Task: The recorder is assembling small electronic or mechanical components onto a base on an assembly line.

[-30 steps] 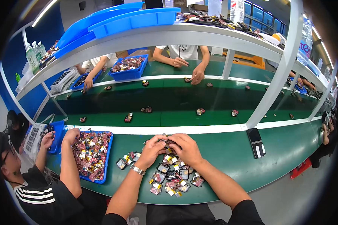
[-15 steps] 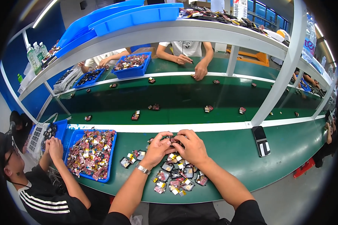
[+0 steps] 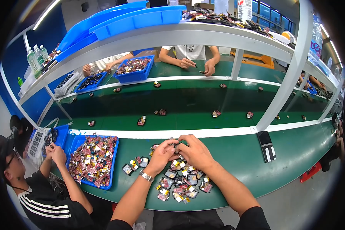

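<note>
My left hand (image 3: 160, 158), with a metal watch band at the wrist, and my right hand (image 3: 196, 154) meet above the far side of a pile. Their fingers are pinched together around a small electronic module, mostly hidden behind the fingertips. Beneath and nearer to me lies the pile of small electronic modules (image 3: 179, 179), with black frames, red circuit boards and white-and-yellow cells. A few similar modules (image 3: 127, 168) lie just left of my left wrist.
A blue tray (image 3: 114, 163) heaped with red-board parts stands left, beside a seated co-worker (image 3: 50, 199). A black-and-white phone-like device (image 3: 267, 146) lies right. Beyond a white rail (image 3: 203, 133), spaced modules lie on a green belt (image 3: 191, 101). Shelf posts (image 3: 285, 69) rise beyond.
Modules on the belt have shifted slightly right. My hands stay together over the pile, with fingers slightly rearranged. Across the belt, a co-worker's hand has drawn back from the rail.
</note>
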`<state>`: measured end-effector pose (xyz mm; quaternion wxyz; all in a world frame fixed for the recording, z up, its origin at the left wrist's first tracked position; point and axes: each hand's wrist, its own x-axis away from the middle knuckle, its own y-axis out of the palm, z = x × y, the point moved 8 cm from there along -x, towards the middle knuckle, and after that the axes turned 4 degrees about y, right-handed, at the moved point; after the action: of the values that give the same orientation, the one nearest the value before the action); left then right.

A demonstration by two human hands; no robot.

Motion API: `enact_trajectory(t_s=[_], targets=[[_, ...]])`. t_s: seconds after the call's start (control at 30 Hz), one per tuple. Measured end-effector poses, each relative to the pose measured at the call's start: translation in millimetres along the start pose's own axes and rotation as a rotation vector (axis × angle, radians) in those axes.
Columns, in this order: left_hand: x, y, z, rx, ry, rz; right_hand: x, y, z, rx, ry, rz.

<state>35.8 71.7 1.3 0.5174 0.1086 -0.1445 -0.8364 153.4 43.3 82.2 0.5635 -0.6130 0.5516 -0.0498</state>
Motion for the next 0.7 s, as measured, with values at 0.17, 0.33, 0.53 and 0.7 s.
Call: enact_trajectory(t_s=[0.17,0.33,0.53,0.7], targets=[[1.8,-6.3,-5.8,-0.040,-0.008,-0.006,2.1,2.6,-0.5,-0.104,-0.021,-0.035],[0.5,1.5,-1.9,0.048,0.004,-0.066,4.3,0.1,5.9,-0.228,0.046,0.015],[4.1,7.0,8.2,0.059,0.060,-0.157,3.2,-0.5,5.0,-0.262,0.100,0.052],[2.0,5.6,-5.2,0.119,-0.025,-0.156,5.6,-2.2,8.8,-0.373,0.099,-0.038]])
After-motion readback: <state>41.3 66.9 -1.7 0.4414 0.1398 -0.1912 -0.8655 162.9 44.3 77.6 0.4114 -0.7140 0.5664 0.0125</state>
